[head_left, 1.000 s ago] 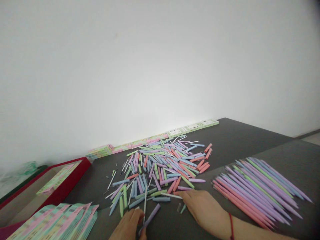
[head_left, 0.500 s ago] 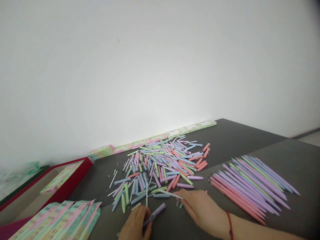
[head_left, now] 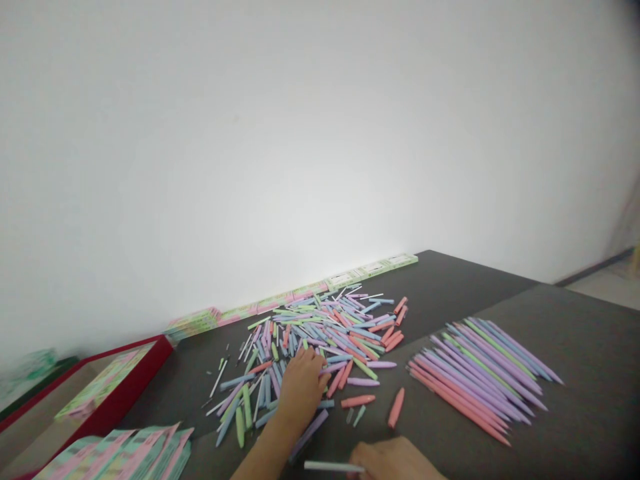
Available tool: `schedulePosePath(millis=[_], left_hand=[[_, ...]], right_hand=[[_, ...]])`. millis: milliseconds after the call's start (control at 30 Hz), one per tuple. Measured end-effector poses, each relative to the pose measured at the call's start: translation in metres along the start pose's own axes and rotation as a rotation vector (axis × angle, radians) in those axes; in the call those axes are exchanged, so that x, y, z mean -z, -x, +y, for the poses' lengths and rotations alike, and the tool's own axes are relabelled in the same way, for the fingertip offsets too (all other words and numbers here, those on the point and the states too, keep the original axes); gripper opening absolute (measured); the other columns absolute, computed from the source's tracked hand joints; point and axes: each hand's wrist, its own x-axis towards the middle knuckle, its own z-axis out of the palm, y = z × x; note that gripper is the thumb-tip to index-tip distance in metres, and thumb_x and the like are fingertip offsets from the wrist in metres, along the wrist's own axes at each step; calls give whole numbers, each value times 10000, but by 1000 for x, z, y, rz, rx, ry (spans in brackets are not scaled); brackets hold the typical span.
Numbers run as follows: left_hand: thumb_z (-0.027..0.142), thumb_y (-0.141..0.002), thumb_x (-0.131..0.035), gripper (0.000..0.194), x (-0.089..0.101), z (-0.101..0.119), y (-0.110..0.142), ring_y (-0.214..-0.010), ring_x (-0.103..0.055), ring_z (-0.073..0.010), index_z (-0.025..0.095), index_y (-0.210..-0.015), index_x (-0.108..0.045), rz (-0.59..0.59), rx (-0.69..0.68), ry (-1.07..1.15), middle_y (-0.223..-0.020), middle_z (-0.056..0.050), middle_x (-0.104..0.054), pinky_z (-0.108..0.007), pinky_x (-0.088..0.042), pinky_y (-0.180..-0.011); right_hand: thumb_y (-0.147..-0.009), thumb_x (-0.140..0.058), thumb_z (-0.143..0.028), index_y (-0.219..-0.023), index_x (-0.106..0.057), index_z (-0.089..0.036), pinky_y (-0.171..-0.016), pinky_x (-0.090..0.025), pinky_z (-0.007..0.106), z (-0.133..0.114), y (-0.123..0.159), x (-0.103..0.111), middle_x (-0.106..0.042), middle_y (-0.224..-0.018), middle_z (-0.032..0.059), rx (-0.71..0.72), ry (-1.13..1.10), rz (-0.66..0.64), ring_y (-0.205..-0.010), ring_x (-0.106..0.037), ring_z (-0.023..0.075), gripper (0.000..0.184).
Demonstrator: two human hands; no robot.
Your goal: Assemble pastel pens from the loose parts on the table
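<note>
My left hand (head_left: 303,377) reaches into the heap of loose pen parts (head_left: 320,327), back upward; its fingertips blend into the parts, so their grip is hidden. Close to the bottom edge, my right hand (head_left: 393,459) is closed around one end of a white pen refill (head_left: 330,467) that points left. A purple pen barrel (head_left: 311,430) lies beside my left forearm. Between my hands and the finished-looking pens are two coral pen pieces (head_left: 357,401), one lying crosswise and the other slanted. Small clear and green bits (head_left: 359,416) lie near them.
To the right, assembled pens (head_left: 475,380) lie side by side in a row. Printed packs (head_left: 115,453) fan out at the lower left, beside a red box (head_left: 150,367) holding more packs. Flat printed boxes (head_left: 370,268) line the wall along the dark table's (head_left: 480,280) back edge.
My left hand has moved forward into the heap, leaving the purple barrel on the table. My right hand has drawn back toward me with a white refill. Coral pieces now lie where it was.
</note>
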Motion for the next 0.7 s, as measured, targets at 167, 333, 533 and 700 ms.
schedulePosePath(millis=[167, 333, 533, 700], left_hand=[[66, -715, -537, 156, -5, -6, -17, -943, -507, -248, 195, -711, -625, 15, 8, 114, -840, -46, -565, -370, -375, -863], [234, -826, -486, 155, 10, -14, 14, -784, -537, -195, 190, -863, -629, 77, 172, 352, -845, -34, -557, -340, -424, -755], [402, -849, -430, 331, -3, -8, 65, -398, -367, -72, 141, -994, -574, 49, 500, 1020, -586, 53, -475, -168, -277, -348], [380, -638, -783, 318, -5, -1, 82, -407, -325, -22, 177, -812, -610, 85, 589, 1721, -565, 63, -534, -120, -202, -358]], right_hand=[[-895, -385, -176, -932, -585, -189, -690, -459, 235, -3, -19, 21, -724, -882, 69, 16, -52, 125, -792, -678, 198, 203], [-947, -303, -228, -1030, -580, -218, -800, -460, 258, 8, -10, 30, -710, -930, 57, -42, -215, 257, -875, -655, 189, 289], [-973, -271, -295, -1024, -594, -237, -754, -477, 250, 8, -1, 47, -709, -898, 42, -16, -323, 275, -843, -661, 188, 332], [-966, -302, -243, -1068, -600, -233, -806, -453, 261, 9, 1, 57, -695, -1004, 61, 78, -275, 231, -929, -638, 193, 315]])
